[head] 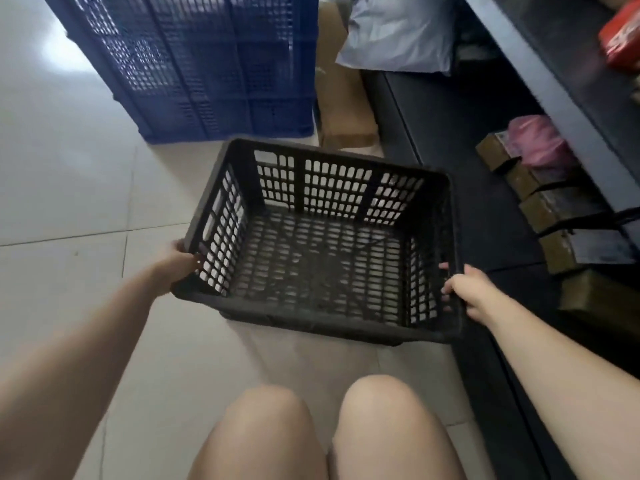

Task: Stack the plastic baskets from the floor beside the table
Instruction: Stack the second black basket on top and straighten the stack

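Pale floor tiles [69, 188] lie under the black basket [322, 247], near the blue crate [207, 64]. Left hand [176, 268] and right hand [467, 292] are closed on its opposite side rims. Lift evenly, keeping it level, clear of the shelf [554, 98].

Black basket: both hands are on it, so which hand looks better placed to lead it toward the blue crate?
Left, probably. The left hand grips the black basket on the side nearest the blue crate, over open floor. The right hand holds the far side, beside the dark shelving. Both will likely lift together.
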Action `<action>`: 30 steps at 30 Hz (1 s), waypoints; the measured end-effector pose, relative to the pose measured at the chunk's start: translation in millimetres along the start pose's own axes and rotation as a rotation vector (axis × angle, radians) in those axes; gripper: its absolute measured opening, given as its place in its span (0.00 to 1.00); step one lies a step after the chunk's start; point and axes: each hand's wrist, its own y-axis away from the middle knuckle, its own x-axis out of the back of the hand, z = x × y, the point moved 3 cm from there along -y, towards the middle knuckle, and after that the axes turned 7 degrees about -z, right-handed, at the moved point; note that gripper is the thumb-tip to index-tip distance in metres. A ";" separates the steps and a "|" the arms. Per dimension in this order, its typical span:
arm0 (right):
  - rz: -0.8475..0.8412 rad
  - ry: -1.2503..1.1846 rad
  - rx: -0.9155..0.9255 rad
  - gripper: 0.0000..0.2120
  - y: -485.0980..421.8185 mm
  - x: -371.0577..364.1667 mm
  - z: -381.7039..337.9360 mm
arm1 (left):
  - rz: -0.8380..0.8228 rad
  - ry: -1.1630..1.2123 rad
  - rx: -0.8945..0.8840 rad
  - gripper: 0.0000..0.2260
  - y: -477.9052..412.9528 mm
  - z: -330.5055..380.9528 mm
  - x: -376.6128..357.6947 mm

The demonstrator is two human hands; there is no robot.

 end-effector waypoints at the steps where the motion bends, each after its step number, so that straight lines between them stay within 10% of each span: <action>1: 0.020 -0.004 -0.007 0.26 8.5 1.6 -2.0 | 0.009 -0.007 -0.002 0.15 10.7 2.9 3.2; 18: -0.032 -0.068 -0.219 0.15 415.4 119.2 -90.3 | -0.039 -0.139 0.087 0.11 390.9 180.0 155.2; 30: 0.217 -0.242 -0.380 0.13 690.3 145.0 104.0 | -0.339 -0.451 -0.212 0.12 527.6 198.5 107.6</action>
